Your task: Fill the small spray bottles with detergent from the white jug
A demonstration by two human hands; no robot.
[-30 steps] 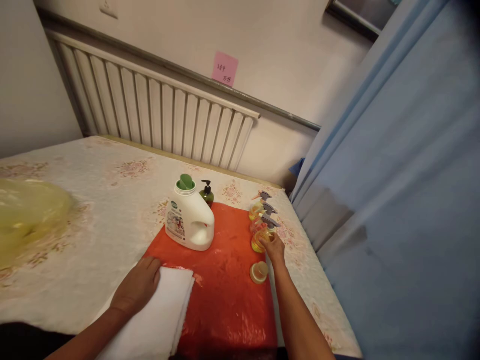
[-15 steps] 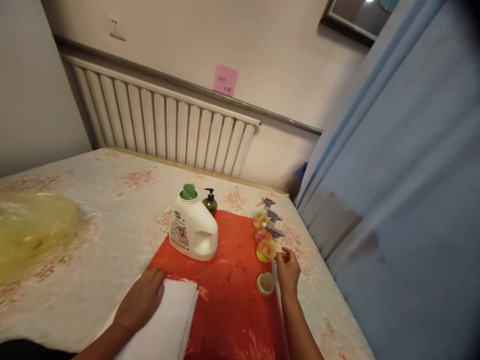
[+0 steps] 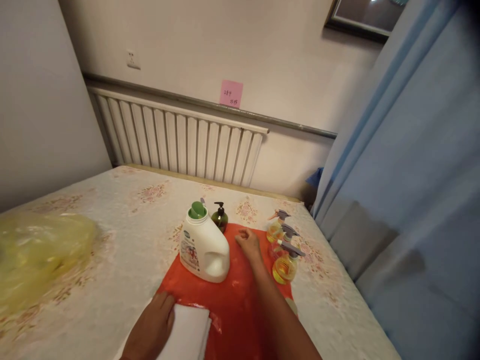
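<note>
My left hand (image 3: 153, 322) lies with its fingers flat over the left edge of a shiny red plastic sheet (image 3: 228, 315), against a folded white cloth (image 3: 187, 330). My right hand (image 3: 248, 244) is above the sheet's far part, empty, fingers loosely bent and apart. Left of it stands a big white detergent jug (image 3: 204, 250) with a green spout. Behind the jug is a dark green pump bottle (image 3: 220, 219). Spray bottles with grey triggers line the right edge, the nearest a yellow spray bottle (image 3: 284, 269). My right forearm partly hides a round pale cap (image 3: 291, 306).
Everything rests on a bed with a floral cover (image 3: 123, 240). A yellow translucent plastic bag (image 3: 45, 255) lies at the left. A white radiator (image 3: 180, 135) runs along the wall behind, and a blue curtain (image 3: 397, 215) hangs on the right.
My right hand has moved left and away from me, from beside the nearest spray bottle to over the sheet near the pump bottle. My left hand stays on the edge. The view has tilted up slightly.
</note>
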